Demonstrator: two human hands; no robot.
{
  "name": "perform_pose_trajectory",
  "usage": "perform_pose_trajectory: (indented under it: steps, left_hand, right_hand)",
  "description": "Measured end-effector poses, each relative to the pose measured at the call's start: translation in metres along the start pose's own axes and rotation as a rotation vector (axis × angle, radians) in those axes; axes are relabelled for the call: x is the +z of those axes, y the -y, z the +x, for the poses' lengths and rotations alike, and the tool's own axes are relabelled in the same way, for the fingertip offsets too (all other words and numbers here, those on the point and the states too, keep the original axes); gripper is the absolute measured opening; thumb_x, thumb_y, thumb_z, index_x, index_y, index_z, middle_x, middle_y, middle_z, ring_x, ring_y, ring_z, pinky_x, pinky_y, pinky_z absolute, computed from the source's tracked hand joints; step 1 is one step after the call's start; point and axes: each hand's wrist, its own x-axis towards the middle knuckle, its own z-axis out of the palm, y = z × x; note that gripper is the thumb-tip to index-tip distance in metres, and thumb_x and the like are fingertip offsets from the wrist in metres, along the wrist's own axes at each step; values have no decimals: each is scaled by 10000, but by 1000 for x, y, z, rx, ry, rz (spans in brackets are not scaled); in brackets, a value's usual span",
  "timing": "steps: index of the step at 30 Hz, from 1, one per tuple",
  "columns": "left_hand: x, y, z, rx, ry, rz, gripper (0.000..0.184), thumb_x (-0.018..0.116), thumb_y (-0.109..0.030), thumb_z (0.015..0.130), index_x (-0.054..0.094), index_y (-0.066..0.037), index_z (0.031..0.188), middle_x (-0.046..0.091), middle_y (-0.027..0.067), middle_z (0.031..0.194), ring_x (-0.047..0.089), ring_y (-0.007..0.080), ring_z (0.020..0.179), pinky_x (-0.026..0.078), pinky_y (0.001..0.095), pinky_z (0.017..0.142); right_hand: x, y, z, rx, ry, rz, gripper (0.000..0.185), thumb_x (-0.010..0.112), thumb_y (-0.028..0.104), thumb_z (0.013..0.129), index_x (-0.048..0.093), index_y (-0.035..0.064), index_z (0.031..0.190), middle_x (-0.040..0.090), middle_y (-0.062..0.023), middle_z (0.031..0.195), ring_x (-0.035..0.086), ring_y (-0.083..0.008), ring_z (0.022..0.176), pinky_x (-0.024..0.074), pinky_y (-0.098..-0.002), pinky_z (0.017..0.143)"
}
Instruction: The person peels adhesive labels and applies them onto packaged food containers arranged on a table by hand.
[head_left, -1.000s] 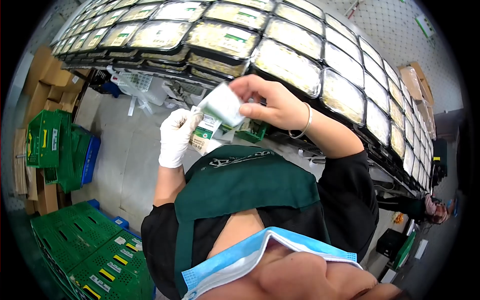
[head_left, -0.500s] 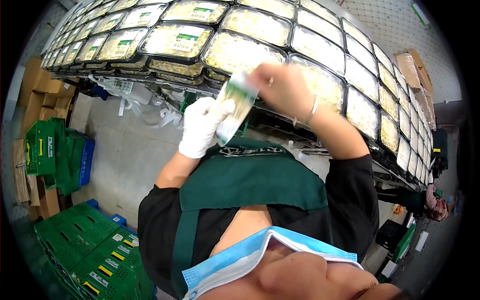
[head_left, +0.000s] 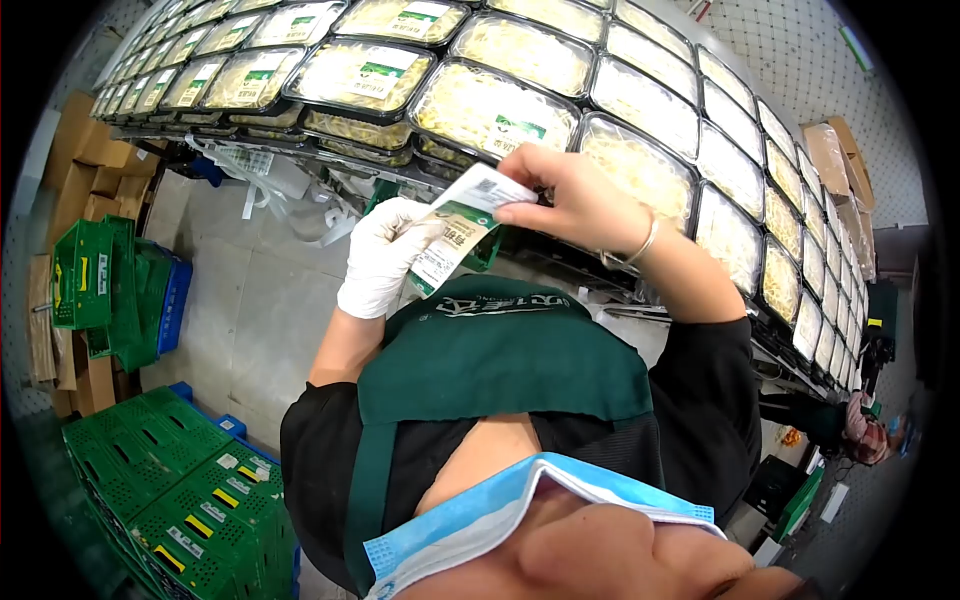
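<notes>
My left hand [head_left: 385, 255], in a white glove, is closed on the lower left side of a strip of printed labels [head_left: 450, 240], green, white and beige. My bare right hand [head_left: 575, 200], with a bracelet at the wrist, pinches the strip's upper right end between thumb and fingers. Its fingertips partly hide that end. Just beyond the hands lies a black tray [head_left: 470, 100] of pale, sprout-like strands under a clear cover, with a green and white label [head_left: 518, 132] on it. To its left sits another labelled tray [head_left: 345, 85].
Rows of stacked trays cover the bench [head_left: 320, 165] ahead, several at right without visible labels. Green crates [head_left: 190, 480] stand at lower left, more crates [head_left: 95, 280] and cardboard boxes [head_left: 100, 165] farther left. A person [head_left: 865, 425] is at far right.
My right hand has stopped its blurred motion and now grips the strip's end. The strip has turned, showing its print. A label now shows on the near tray, where my hand was in front.
</notes>
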Motion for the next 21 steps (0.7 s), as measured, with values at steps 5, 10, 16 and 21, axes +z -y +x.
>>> perform_pose_trajectory:
  steps: [5,10,16,21]
  left_hand:
    - [44,-10,16,94,44,109,105,606,-34,748,592,16,839,559,23,739,506,72,690,412,211,622]
    - [40,2,24,0,-42,232,101,657,-80,721,601,-2,752,535,-6,645,468,47,587,389,210,540]
    - [4,10,26,-140,-59,8,120,613,-63,752,581,14,837,601,45,718,550,72,596,435,192,529]
    - [13,10,33,-92,-37,-48,186,595,-52,765,548,13,933,598,44,805,543,52,659,447,190,579]
  right_hand:
    - [22,-13,-1,-290,-242,-234,72,563,77,717,553,38,776,542,-116,655,556,-293,662,451,-362,598]
    - [-27,-26,22,-211,-419,-695,76,618,111,728,611,105,803,595,-56,704,571,-199,625,463,-295,569]
    - [-91,-147,101,187,-344,-1041,416,554,344,781,476,1,1003,563,-171,901,535,-313,832,442,-384,723]
    - [-76,-105,78,196,-383,-859,429,550,344,785,470,14,1046,526,-179,995,529,-285,888,441,-361,759]
